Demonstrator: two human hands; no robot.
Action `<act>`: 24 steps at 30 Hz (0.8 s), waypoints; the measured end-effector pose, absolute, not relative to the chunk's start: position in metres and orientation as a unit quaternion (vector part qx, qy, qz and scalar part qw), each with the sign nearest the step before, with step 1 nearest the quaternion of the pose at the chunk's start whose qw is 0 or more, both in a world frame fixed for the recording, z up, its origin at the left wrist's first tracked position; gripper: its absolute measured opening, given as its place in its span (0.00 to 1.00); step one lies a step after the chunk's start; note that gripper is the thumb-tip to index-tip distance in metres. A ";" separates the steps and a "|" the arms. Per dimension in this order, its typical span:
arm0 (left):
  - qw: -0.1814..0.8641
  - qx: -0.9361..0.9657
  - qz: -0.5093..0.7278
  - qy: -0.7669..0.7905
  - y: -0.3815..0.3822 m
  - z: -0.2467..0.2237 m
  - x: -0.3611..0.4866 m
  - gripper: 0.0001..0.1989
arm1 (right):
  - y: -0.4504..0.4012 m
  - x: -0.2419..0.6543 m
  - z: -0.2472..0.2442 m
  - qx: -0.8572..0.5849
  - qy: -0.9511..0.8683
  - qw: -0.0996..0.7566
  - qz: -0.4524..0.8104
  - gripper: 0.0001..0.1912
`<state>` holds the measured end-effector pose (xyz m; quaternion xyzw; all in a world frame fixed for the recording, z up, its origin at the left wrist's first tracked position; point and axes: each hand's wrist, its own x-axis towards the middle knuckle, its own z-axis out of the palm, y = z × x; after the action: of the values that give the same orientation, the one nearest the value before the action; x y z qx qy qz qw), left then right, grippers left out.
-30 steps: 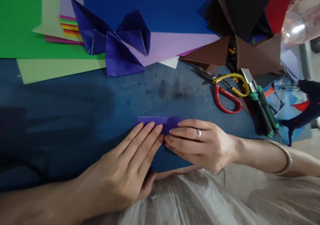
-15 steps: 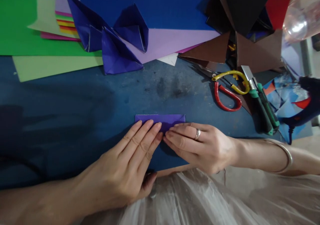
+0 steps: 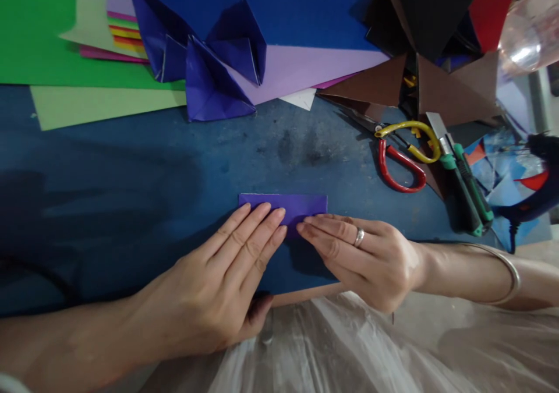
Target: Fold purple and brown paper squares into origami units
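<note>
A small folded strip of purple paper (image 3: 301,205) lies on the blue tabletop in front of me. My left hand (image 3: 231,265) rests flat over its left part, fingers stretched out and pressing it down. At the paper's lower right, my right hand (image 3: 358,247) has its fingers pressed together, tips on the paper's edge; its thumb is hidden. A ring sits on one right finger and a bangle (image 3: 509,273) circles that wrist. Beyond the hands stand several folded purple paper pieces (image 3: 218,84).
Scissors (image 3: 404,154) with red and yellow handles lie to the right, beside green-handled cutters (image 3: 463,189). A dark tool with a cord (image 3: 535,192) is at the far right. Brown folded card (image 3: 454,93) and coloured sheets (image 3: 305,9) fill the back. Clear plastic (image 3: 314,346) covers my lap.
My right hand has slid a little to the right along the paper's lower edge, away from the left fingers. My left hand stays on the paper. The view has shifted slightly.
</note>
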<state>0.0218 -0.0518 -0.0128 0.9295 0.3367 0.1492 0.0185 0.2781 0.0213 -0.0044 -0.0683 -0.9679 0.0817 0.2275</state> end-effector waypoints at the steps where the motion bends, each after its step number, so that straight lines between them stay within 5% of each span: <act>1: 0.018 0.929 0.149 0.337 -0.052 -0.013 0.022 0.31 | 0.021 0.280 -0.005 -0.065 -0.968 0.230 0.079 0.17; 16: -0.007 0.926 0.160 0.341 -0.055 -0.014 0.014 0.29 | 0.022 0.293 -0.010 -0.059 -0.959 0.268 0.070 0.12; 24: -0.039 0.928 0.157 0.335 -0.059 -0.017 0.008 0.31 | 0.024 0.299 -0.003 -0.041 -0.971 0.228 0.061 0.18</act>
<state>0.0078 -0.0586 -0.0166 0.9281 0.3355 0.1571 -0.0386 0.2987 0.0243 -0.0032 -0.0414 -0.9709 0.0610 0.2279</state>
